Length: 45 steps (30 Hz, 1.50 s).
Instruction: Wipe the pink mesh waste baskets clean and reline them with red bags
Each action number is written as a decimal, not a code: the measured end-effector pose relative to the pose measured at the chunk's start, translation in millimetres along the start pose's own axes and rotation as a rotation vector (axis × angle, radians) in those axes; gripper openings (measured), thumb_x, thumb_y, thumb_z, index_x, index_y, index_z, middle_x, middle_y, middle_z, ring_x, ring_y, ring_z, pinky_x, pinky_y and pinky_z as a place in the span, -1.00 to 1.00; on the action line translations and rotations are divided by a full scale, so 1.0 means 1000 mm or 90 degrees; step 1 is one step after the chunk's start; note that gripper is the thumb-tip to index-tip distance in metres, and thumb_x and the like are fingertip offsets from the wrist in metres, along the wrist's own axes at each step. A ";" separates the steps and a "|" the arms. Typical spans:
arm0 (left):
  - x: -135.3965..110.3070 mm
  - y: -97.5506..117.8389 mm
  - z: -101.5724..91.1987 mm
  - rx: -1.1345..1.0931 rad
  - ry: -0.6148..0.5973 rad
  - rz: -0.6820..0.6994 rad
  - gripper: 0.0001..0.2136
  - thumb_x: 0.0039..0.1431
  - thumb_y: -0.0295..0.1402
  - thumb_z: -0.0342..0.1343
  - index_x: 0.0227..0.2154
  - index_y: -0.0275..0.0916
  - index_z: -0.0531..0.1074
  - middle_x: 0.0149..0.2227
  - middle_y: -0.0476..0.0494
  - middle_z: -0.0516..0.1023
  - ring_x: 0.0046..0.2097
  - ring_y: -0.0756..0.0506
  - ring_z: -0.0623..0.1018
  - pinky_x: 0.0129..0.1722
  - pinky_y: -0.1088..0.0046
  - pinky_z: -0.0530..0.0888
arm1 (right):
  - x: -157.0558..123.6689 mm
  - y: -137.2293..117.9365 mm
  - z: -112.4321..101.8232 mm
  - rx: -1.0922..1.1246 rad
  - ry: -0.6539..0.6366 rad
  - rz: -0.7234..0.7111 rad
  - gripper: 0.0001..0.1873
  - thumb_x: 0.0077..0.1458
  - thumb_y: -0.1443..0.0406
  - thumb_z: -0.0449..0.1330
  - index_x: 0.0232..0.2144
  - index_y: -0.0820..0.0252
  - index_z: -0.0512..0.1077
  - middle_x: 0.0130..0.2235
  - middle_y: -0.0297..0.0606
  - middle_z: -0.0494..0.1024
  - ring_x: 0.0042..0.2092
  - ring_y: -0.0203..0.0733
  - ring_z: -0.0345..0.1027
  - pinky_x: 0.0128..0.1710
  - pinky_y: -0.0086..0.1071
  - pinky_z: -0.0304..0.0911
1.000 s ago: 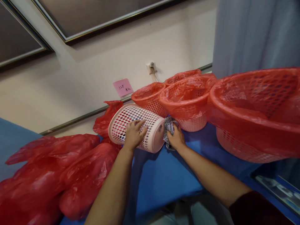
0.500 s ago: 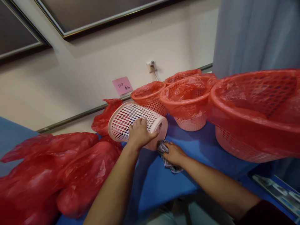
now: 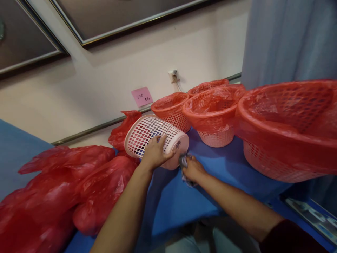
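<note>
In the head view, the left hand (image 3: 156, 154) is lying palm-down on the tipped basket (image 3: 146, 130), fingers spread across its mesh wall and thumb reaching towards its base. The forearm is stretching forward from below. The right hand (image 3: 193, 168) is curling shut around a grey rag (image 3: 182, 161), pressing it against the lower edge of the basket's base. The basket is resting on its side on the blue worktop (image 3: 226, 165), between red bags (image 3: 79, 182) and lined baskets (image 3: 213, 114).

Head-worn view, forward and down, close over blue table (image 3: 223, 168), toward wall (image 3: 105, 88)
</note>
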<state>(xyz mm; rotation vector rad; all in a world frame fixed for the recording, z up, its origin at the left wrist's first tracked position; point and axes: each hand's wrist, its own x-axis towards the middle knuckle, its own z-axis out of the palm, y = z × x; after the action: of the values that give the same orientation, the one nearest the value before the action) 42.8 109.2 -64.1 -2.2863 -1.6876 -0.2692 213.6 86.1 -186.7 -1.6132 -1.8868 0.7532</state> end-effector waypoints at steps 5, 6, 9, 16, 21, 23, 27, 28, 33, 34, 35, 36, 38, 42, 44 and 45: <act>-0.001 -0.005 0.007 -0.031 0.035 -0.006 -0.33 0.14 0.10 0.18 0.24 -0.10 0.34 0.20 -0.30 0.38 0.18 -0.35 0.41 0.18 0.02 0.37 | -0.008 0.011 -0.010 -0.019 -0.041 0.002 -0.63 0.09 0.20 0.21 -0.04 0.12 0.52 -0.04 -0.12 0.56 -0.08 -0.03 0.51 -0.05 -0.27 0.36; 0.000 -0.005 0.009 -0.029 0.043 -0.007 -0.34 0.14 0.10 0.18 0.24 -0.10 0.35 0.23 -0.30 0.37 0.20 -0.36 0.40 0.20 0.01 0.36 | 0.000 0.014 -0.018 -0.025 -0.024 0.022 -0.58 0.12 0.20 0.18 0.03 0.15 0.49 0.03 -0.06 0.52 -0.05 -0.01 0.50 -0.03 -0.25 0.35; 0.001 -0.006 0.012 -0.021 0.050 0.000 -0.35 0.16 0.10 0.16 0.23 -0.12 0.35 0.32 -0.30 0.29 0.26 -0.39 0.34 0.23 -0.02 0.31 | 0.026 0.016 -0.035 -0.048 0.053 0.088 -0.40 0.16 0.24 0.14 0.24 0.26 0.29 0.31 0.16 0.21 0.05 0.06 0.47 0.06 -0.19 0.32; 0.005 -0.006 0.011 -0.042 0.020 0.010 -0.35 0.19 0.10 0.12 0.25 -0.14 0.34 0.30 -0.23 0.37 0.25 -0.35 0.34 0.24 0.01 0.28 | -0.007 -0.015 0.004 -0.076 -0.006 -0.028 -0.25 0.10 0.38 0.16 0.33 0.30 0.12 0.21 0.14 0.35 -0.02 0.01 0.50 -0.06 -0.25 0.39; 0.004 -0.009 0.012 -0.055 0.016 0.016 -0.36 0.19 0.10 0.12 0.24 -0.13 0.35 0.30 -0.20 0.37 0.25 -0.35 0.35 0.25 0.02 0.27 | -0.024 -0.001 0.005 0.106 -0.081 -0.125 -0.41 0.05 0.34 0.20 0.16 0.07 0.35 0.05 -0.17 0.55 0.00 -0.05 0.49 0.00 -0.27 0.37; 0.005 -0.012 0.013 -0.063 0.018 0.017 -0.37 0.20 0.09 0.12 0.25 -0.13 0.35 0.31 -0.19 0.37 0.25 -0.34 0.35 0.25 0.02 0.27 | -0.004 0.011 -0.011 0.172 -0.012 -0.040 -0.42 0.07 0.36 0.16 0.17 0.05 0.34 0.05 -0.22 0.56 0.03 -0.09 0.48 0.03 -0.29 0.34; 0.008 -0.015 0.014 -0.083 0.025 0.028 -0.42 0.28 0.07 0.05 0.23 -0.16 0.37 0.29 -0.19 0.40 0.24 -0.30 0.36 0.26 0.05 0.27 | 0.033 0.017 -0.028 0.115 0.106 0.109 -0.34 0.14 0.33 0.16 0.29 0.13 0.19 0.13 -0.05 0.47 0.06 -0.04 0.46 0.05 -0.25 0.32; 0.010 -0.015 0.014 -0.087 0.027 0.029 -0.43 0.29 0.06 0.04 0.23 -0.16 0.38 0.28 -0.19 0.41 0.24 -0.29 0.37 0.25 0.06 0.27 | 0.034 0.013 -0.026 0.098 0.102 0.117 -0.34 0.15 0.32 0.16 0.30 0.15 0.18 0.14 0.00 0.44 0.05 -0.02 0.47 0.04 -0.25 0.32; 0.013 -0.015 0.017 -0.101 0.043 0.014 -0.47 0.30 0.04 0.04 0.21 -0.12 0.40 0.27 -0.16 0.43 0.22 -0.28 0.39 0.24 0.06 0.30 | -0.013 -0.008 0.011 0.089 -0.049 -0.006 -0.33 0.05 0.35 0.24 0.23 0.22 0.29 0.13 0.06 0.43 0.01 0.04 0.47 0.02 -0.20 0.34; 0.013 -0.015 0.018 -0.104 0.047 0.013 -0.48 0.30 0.04 0.04 0.21 -0.11 0.40 0.26 -0.15 0.43 0.21 -0.28 0.40 0.24 0.05 0.30 | -0.023 -0.009 0.015 0.120 -0.091 -0.047 -0.35 0.00 0.36 0.26 0.19 0.19 0.35 0.09 0.00 0.47 0.00 0.02 0.48 0.02 -0.22 0.34; 0.013 -0.015 0.019 -0.107 0.051 0.013 -0.48 0.30 0.03 0.05 0.21 -0.10 0.40 0.26 -0.14 0.44 0.21 -0.28 0.40 0.24 0.05 0.30 | -0.031 -0.008 0.017 0.160 -0.124 -0.079 -0.38 -0.04 0.38 0.27 0.13 0.14 0.41 0.04 -0.10 0.53 -0.04 -0.02 0.49 -0.01 -0.26 0.35; 0.012 -0.015 0.020 -0.109 0.054 0.013 -0.48 0.29 0.03 0.06 0.21 -0.09 0.41 0.26 -0.14 0.44 0.21 -0.28 0.40 0.23 0.05 0.31 | -0.035 -0.006 0.015 0.198 -0.147 -0.097 -0.43 -0.06 0.39 0.26 0.07 0.10 0.46 -0.03 -0.19 0.59 -0.09 -0.07 0.51 -0.06 -0.31 0.37; 0.011 -0.015 0.021 -0.112 0.061 0.012 -0.48 0.29 0.03 0.07 0.20 -0.10 0.41 0.25 -0.15 0.45 0.21 -0.28 0.40 0.23 0.05 0.31 | -0.028 0.003 0.004 0.245 -0.147 -0.089 -0.50 -0.05 0.38 0.23 0.01 0.07 0.48 -0.12 -0.31 0.64 -0.15 -0.15 0.53 -0.13 -0.38 0.38; 0.009 -0.015 0.021 -0.110 0.069 0.011 -0.49 0.29 0.03 0.07 0.19 -0.12 0.43 0.24 -0.16 0.46 0.20 -0.28 0.41 0.24 0.07 0.30 | 0.020 0.023 -0.023 0.210 0.048 0.039 -0.42 0.10 0.31 0.13 0.20 0.20 0.28 0.10 -0.06 0.52 0.08 -0.03 0.44 0.07 -0.24 0.33; 0.008 -0.016 0.022 -0.109 0.069 0.008 -0.48 0.29 0.03 0.07 0.19 -0.13 0.42 0.25 -0.16 0.45 0.20 -0.28 0.41 0.24 0.06 0.29 | 0.036 0.026 -0.022 0.188 0.122 0.085 -0.36 0.16 0.29 0.08 0.27 0.31 0.16 0.16 0.12 0.43 0.17 0.06 0.37 0.14 -0.12 0.28; 0.009 -0.016 0.022 -0.108 0.069 0.005 -0.48 0.29 0.03 0.06 0.19 -0.13 0.42 0.25 -0.15 0.45 0.20 -0.28 0.41 0.24 0.06 0.29 | 0.037 0.023 -0.017 0.182 0.135 0.080 -0.35 0.16 0.29 0.07 0.28 0.35 0.13 0.16 0.18 0.42 0.18 0.09 0.37 0.14 -0.09 0.28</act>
<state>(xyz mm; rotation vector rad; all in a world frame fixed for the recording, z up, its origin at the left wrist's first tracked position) 30.0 128.6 -80.1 -2.3503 -1.6586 -0.5436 236.6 127.2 -190.1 -1.5702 -1.4679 0.8275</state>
